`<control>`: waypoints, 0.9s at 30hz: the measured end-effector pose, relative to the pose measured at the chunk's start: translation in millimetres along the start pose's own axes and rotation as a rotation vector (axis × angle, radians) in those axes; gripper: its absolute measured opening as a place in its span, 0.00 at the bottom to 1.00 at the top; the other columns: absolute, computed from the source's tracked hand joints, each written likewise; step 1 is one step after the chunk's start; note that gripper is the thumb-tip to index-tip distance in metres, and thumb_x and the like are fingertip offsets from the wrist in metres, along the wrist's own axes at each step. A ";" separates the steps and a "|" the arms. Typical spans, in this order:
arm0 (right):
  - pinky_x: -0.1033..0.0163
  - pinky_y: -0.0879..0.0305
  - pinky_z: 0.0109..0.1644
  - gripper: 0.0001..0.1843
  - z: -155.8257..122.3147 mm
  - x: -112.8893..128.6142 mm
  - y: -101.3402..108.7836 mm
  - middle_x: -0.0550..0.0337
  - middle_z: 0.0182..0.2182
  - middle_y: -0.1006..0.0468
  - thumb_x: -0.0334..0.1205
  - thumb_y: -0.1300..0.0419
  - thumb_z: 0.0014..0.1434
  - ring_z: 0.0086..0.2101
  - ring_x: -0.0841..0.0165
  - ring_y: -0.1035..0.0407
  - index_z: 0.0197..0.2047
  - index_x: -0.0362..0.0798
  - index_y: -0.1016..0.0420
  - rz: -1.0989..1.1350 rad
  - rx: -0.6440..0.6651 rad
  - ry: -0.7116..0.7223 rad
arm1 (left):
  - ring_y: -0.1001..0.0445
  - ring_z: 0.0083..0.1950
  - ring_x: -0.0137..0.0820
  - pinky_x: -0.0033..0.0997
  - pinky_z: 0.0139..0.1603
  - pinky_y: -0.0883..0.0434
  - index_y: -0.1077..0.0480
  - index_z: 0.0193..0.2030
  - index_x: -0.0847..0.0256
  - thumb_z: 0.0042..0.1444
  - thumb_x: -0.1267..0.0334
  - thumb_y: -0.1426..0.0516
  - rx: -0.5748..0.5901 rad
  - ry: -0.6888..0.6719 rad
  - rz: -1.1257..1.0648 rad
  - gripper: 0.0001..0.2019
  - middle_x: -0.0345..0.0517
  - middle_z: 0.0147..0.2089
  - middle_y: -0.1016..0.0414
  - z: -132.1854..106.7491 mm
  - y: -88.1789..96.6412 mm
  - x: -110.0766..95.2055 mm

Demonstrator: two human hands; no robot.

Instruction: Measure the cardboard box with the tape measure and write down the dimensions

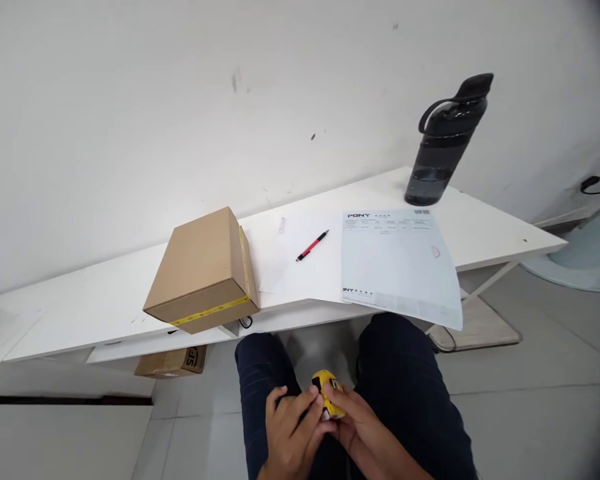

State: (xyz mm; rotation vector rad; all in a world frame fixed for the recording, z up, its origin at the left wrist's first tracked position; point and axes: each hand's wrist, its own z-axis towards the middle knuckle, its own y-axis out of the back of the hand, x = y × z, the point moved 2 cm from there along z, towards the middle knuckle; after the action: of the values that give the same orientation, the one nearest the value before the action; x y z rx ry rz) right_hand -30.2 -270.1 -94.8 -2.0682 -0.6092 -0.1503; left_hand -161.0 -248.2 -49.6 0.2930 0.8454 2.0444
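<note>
A small yellow and black tape measure (325, 380) is held low over my lap, between my knees. My right hand (363, 427) grips it from the right, with the thumb lying across its top. From the left, the fingers of my left hand (293, 427) close on its near side, the index finger raised off it. Fingers cover much of its lower part. Beyond both hands, a sheet of printed paper (395, 267) overhangs the front edge of the white table (320, 280). A red and black pen (313, 245) lies left of that sheet.
A taped cardboard box (200, 267) stands on the table at the left. At the back right is a dark water bottle (445, 147). Another cardboard box (173, 363) rests below the tabletop. A light blue seat (580, 260) is at far right.
</note>
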 end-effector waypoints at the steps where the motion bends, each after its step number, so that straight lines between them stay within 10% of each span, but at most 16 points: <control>1: 0.67 0.29 0.33 0.24 3.5 -1.5 3.1 0.60 0.32 0.18 0.44 0.19 0.42 0.32 0.71 0.25 0.39 0.44 0.21 0.063 0.037 -0.051 | 0.20 0.40 0.26 0.35 0.58 0.34 0.24 0.48 0.59 0.69 0.60 0.45 0.017 0.000 0.005 0.11 0.45 0.45 0.16 1.0 -3.0 -2.4; 8: 0.73 0.31 0.25 0.28 48.4 -2.5 44.4 0.62 0.27 0.18 0.38 0.15 0.28 0.26 0.72 0.24 0.34 0.44 0.20 0.246 -0.071 -0.170 | 0.22 0.52 0.36 0.47 0.73 0.44 0.27 0.59 0.55 0.64 0.48 0.42 0.112 -0.245 0.273 0.21 0.49 0.50 0.17 78.4 45.7 37.5; 13: 0.71 0.29 0.27 0.27 58.4 -5.5 56.1 0.63 0.27 0.18 0.40 0.15 0.29 0.27 0.72 0.24 0.33 0.46 0.20 0.190 -0.095 -0.069 | 0.43 0.74 0.56 0.62 0.74 0.49 0.41 0.72 0.53 0.55 0.37 0.39 0.261 0.053 0.628 0.43 0.56 0.71 0.35 168.4 103.4 124.2; 17: 0.70 0.29 0.28 0.22 55.3 -8.8 53.7 0.63 0.29 0.18 0.43 0.18 0.38 0.27 0.73 0.25 0.34 0.46 0.19 0.152 -0.054 -0.010 | 0.31 0.68 0.51 0.51 0.65 0.31 0.36 0.70 0.51 0.56 0.31 0.45 0.483 0.161 0.494 0.40 0.50 0.68 0.29 185.9 115.8 173.4; 21: 0.68 0.28 0.28 0.21 54.0 -10.7 54.6 0.63 0.30 0.18 0.43 0.18 0.38 0.28 0.72 0.25 0.34 0.47 0.19 0.127 -0.071 0.030 | 0.27 0.64 0.48 0.45 0.61 0.28 0.31 0.66 0.46 0.58 0.35 0.44 0.299 0.241 0.377 0.32 0.44 0.65 0.27 172.5 128.0 191.8; 27: 0.63 0.26 0.30 0.25 50.9 -14.3 57.2 0.63 0.30 0.20 0.51 0.18 0.35 0.30 0.67 0.25 0.34 0.51 0.20 -0.081 -0.062 0.078 | 0.24 0.39 0.38 0.33 0.38 0.28 0.22 0.52 0.57 0.59 0.40 0.45 -0.253 0.823 0.309 0.26 0.44 0.39 0.18 117.9 155.8 215.2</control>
State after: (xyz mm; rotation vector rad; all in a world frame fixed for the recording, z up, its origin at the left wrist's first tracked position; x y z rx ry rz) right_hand -21.9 -258.0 -171.3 -2.0875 -0.6477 -0.2980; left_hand -329.1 -81.1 118.5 -0.6427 1.0391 2.5626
